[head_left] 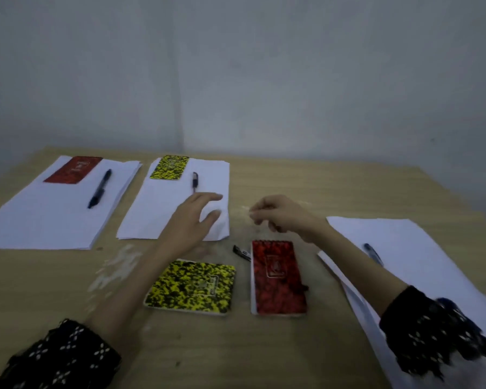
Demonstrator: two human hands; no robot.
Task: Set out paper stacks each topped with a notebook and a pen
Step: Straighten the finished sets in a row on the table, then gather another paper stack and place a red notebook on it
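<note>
Two paper stacks lie at the back. The left stack (48,217) carries a red notebook (73,169) and a dark pen (99,188). The middle stack (163,209) carries a yellow-black notebook (169,167) and a pen (194,181) partly hidden by my left hand (192,223), which rests open on that stack's near right corner. My right hand (281,216) hovers over bare table, fingers curled and empty. Nearer me lie a loose yellow-black notebook (191,287), a loose red notebook (277,277) and a pen (242,252) half under it. The right stack (421,265) holds a blue pen (373,254).
The wooden table (236,352) has pale scuffed patches left of the loose yellow notebook. A grey wall stands right behind the table's far edge. My dark patterned sleeves cover both forearms, and the right one lies over the right paper stack.
</note>
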